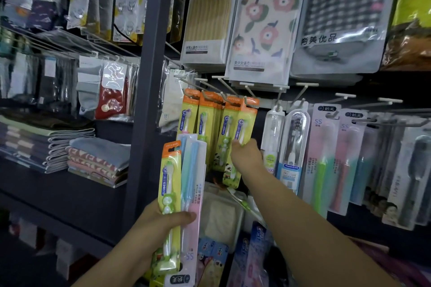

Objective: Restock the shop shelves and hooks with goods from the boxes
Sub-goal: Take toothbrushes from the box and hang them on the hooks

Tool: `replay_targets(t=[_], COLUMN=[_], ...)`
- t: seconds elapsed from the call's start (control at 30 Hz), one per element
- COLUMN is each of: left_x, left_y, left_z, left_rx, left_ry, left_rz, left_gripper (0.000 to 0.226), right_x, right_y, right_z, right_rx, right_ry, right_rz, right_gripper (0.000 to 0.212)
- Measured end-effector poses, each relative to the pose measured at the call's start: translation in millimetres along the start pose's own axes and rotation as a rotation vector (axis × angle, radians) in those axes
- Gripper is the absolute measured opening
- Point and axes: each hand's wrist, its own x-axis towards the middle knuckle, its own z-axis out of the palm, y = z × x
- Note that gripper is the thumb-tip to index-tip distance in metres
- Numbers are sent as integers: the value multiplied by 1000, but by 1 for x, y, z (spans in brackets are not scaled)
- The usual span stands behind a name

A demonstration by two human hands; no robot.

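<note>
Left hand (161, 221), low in the centre of the frame, grips a fan of carded toothbrushes: a green children's toothbrush pack (169, 193) in front, and a taller pink and blue toothbrush pack (192, 193) behind it, thumb curled across both. Up at centre, the right hand (246, 154) is at the hanging children's toothbrush packs (238, 137), fingers curled round the lower part of the rightmost card, which hangs tilted from its hook (248, 91). More orange-topped packs hang just left of it on the same rail. Right of the hand hang adult toothbrushes (326, 158). Packaged towels (261, 30) hang across the top; folded cloths (98, 161) sit on the shelf at left.
</note>
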Motion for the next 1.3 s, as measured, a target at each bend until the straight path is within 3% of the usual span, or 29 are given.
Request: replay_targets(t=[0.2,0.33,0.63,0.7,0.87,0.93,1.03,1.1,1.3], left_x=[0,-2,-6,-7,-7,-6,-4,-2,-1], left_y=[-4,-6,-13,-14,-15,-15,-17,-17,-10], left_z=[0,3,13,13,3,-2,-10,-14,-23], left_rx=[23,19,33,31,-3,-12,-6,-26,20], left_ry=[-3,-18,-44,-44,15,-1,-66,-101,-154], left_rz=[0,-2,37,48,58,60,63,61,99], left_gripper=[35,33,39,40,36,47,99,112,121], right_x=[-21,-48,-91,-89,-54,-39,-19,-5,12], right_y=[20,49,59,60,50,40,27,22,26], right_z=[9,20,23,24,8,4,9,16,29], right_rx=[60,81,41,13,56,27,81,122,67], right_ry=[-17,-99,-295,-256,58,59,62,92,128], right_rz=[55,94,-84,-123,-193,-186,-89,-19,39], right_gripper=[51,68,51,56,60,70,79,78,24])
